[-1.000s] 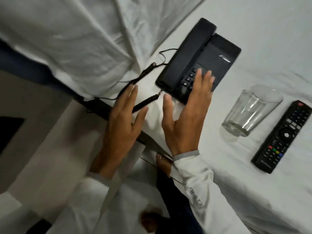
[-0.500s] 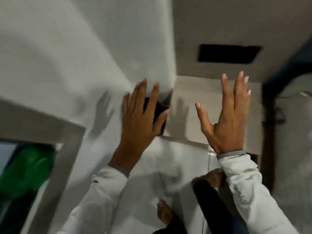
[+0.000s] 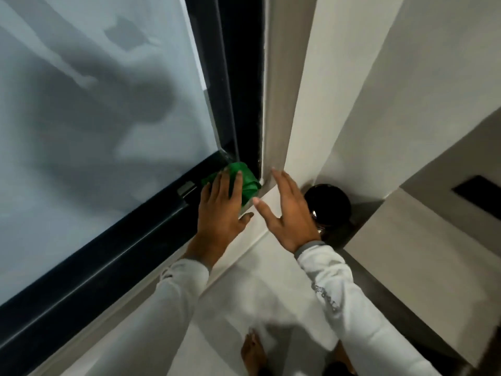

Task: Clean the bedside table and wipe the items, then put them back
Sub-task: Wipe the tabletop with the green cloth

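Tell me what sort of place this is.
Probably a corner of an indoor room, perhaps a bedroom, beside a window: a large frosted glass pane in a dark metal frame, plain pale walls and a pale tiled floor.

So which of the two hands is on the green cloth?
The left hand; its fingers lie over the green cloth, while the right hand is open beside it.

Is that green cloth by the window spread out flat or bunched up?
Bunched up. The green cloth sits as a crumpled wad in the corner of the dark window frame, the left hand reaching onto it.
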{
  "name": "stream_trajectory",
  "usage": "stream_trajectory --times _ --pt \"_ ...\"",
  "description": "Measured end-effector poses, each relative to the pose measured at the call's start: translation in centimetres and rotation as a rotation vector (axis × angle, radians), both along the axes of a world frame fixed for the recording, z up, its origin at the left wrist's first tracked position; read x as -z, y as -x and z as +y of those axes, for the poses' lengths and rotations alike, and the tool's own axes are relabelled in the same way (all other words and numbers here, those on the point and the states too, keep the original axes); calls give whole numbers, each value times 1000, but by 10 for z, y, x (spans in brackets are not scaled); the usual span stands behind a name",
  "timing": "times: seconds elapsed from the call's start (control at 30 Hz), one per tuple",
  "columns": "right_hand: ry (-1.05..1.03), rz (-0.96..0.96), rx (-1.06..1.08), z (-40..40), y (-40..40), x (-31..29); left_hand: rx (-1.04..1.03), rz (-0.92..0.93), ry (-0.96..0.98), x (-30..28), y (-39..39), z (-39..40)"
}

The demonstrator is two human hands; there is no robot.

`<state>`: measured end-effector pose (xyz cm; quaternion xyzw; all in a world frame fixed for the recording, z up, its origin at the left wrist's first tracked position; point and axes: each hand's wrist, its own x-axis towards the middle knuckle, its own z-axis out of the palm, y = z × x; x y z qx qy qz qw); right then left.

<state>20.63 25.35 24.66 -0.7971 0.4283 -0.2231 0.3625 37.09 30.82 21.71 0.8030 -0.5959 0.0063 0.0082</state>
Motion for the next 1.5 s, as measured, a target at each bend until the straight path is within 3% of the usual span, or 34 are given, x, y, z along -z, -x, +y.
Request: stream_trajectory --times 0.13,0.23,0.3,0.4,0.47,0.57,0.7,0.8,0.87,1.0,1.1,1.2,1.27,1.37,1.5 --pt "-19 19 -58 1 -8 -5 22 -221 -39 10 -12 -16" --pt "-61 -28 2 -3 10 -7 6 -191 24 -12 -10 -25" --pt "-219 -152 175 -11 32 1 -2 106 38 -23 1 -30" --pt "-661 -453 482 -21 72 22 9 858 77 -27 46 -33" --pt "-952 -617 547 -19 100 36 33 1191 7 -18 85 -41" --pt "-1068 -818 676 -11 162 74 74 1387 -155 23 167 -69" --pt "-944 -929 974 0 275 133 92 1520 -465 94 290 -101" --pt "-830 -760 1084 7 368 177 133 1449 -658 142 362 -105" --pt "-782 -635 1121 9 429 205 169 1338 -680 171 389 -108" --pt "-748 -352 1108 5 529 263 354 1048 -490 214 397 -130" --pt "-718 107 1062 -1 566 299 521 685 -265 228 380 -154" --pt "-504 432 1186 2 562 320 688 310 -135 245 347 -175" --pt "-343 584 1215 9 545 329 684 176 -157 257 325 -184" --pt "-268 618 1239 17 520 338 616 85 -282 260 303 -187" --pt "-309 550 1297 11 500 336 647 33 -265 257 281 -185"
